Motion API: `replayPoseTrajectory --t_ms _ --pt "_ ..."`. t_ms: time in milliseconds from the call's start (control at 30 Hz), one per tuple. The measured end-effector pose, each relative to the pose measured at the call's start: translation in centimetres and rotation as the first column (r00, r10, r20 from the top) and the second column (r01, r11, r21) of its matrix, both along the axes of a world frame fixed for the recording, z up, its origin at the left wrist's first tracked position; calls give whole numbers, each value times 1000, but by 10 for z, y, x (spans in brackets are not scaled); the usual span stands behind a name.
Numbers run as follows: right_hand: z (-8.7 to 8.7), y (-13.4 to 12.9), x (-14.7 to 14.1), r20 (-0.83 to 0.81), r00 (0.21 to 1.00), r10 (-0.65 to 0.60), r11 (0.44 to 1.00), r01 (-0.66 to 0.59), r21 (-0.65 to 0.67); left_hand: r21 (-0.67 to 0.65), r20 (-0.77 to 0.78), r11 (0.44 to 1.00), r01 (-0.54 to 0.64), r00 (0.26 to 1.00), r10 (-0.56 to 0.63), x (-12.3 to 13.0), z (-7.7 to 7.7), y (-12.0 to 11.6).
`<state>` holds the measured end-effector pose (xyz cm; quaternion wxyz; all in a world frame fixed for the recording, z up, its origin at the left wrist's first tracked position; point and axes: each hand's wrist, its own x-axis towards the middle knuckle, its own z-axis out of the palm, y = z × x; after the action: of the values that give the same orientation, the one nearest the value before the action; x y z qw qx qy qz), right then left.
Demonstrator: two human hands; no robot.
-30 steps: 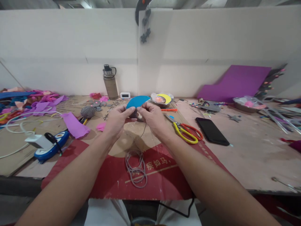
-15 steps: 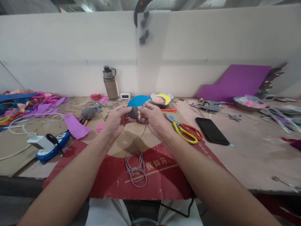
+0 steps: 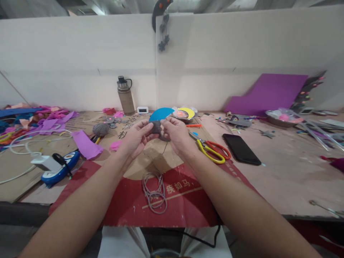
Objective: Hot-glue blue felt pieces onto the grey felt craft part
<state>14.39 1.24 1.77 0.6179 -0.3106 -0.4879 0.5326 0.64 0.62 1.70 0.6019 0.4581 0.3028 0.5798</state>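
Note:
My left hand (image 3: 139,135) and my right hand (image 3: 176,133) come together over the cardboard, fingertips closed on a small dark grey piece of felt (image 3: 156,127). The left thumb and fingers pinch its left side; the right ones grip its right side, where a curved grey edge shows below the fingers. A thin grey cord runs down from the right fingers to a loose coil of cord (image 3: 162,187) on the red cardboard (image 3: 120,211). Just beyond the hands lies a blue rounded sheet (image 3: 161,114), partly covered by them.
Scissors (image 3: 207,146) with yellow and red handles and a black phone (image 3: 241,148) lie to the right. Left are a grey yarn ball (image 3: 100,129), a blue power strip (image 3: 70,160) and felt scraps (image 3: 56,121). A bottle (image 3: 125,96) and a small clock (image 3: 142,110) stand behind.
The grey felt now shows a flatter, wider face between my hands. My fingers have shifted slightly, and both hands keep hold of it. The cord coil stays in place.

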Motion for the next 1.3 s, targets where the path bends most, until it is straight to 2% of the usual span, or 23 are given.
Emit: replayPoseTrajectory --t_ms 133,233,300,400,500,567,700,833,967,1300 --pt "-2 -6 -4 129 989 -76 994 64 93 9 -59 990 -140 988 140 0 -4 1" --pt "1 -12 -3 204 957 -204 973 175 153 140 -177 937 -320 923 342 0 -8 1" --pt "2 -15 -2 246 931 -269 954 223 201 252 -281 907 -337 871 402 0 -11 0" --pt "2 -16 -2 271 912 -307 939 244 243 330 -377 906 -266 842 385 2 -15 0" --pt "-2 -11 -2 233 924 -305 942 256 217 296 -299 899 -322 863 407 3 -15 2" --pt "-6 -5 -1 162 951 -262 960 240 148 220 -216 909 -355 891 400 3 -13 2" --pt "-11 6 0 -33 991 -126 992 126 4 119 -182 955 -272 939 291 1 -7 0" --pt "-10 6 0 -146 989 -18 1000 17 -12 103 -132 971 -216 965 229 -1 -4 -2" --pt "-7 2 -1 -150 988 19 1000 -20 -6 104 -86 976 -192 976 201 -1 -3 -3" --pt "-8 1 -2 -154 988 29 999 -34 -26 131 -52 969 -208 975 216 0 0 -5"
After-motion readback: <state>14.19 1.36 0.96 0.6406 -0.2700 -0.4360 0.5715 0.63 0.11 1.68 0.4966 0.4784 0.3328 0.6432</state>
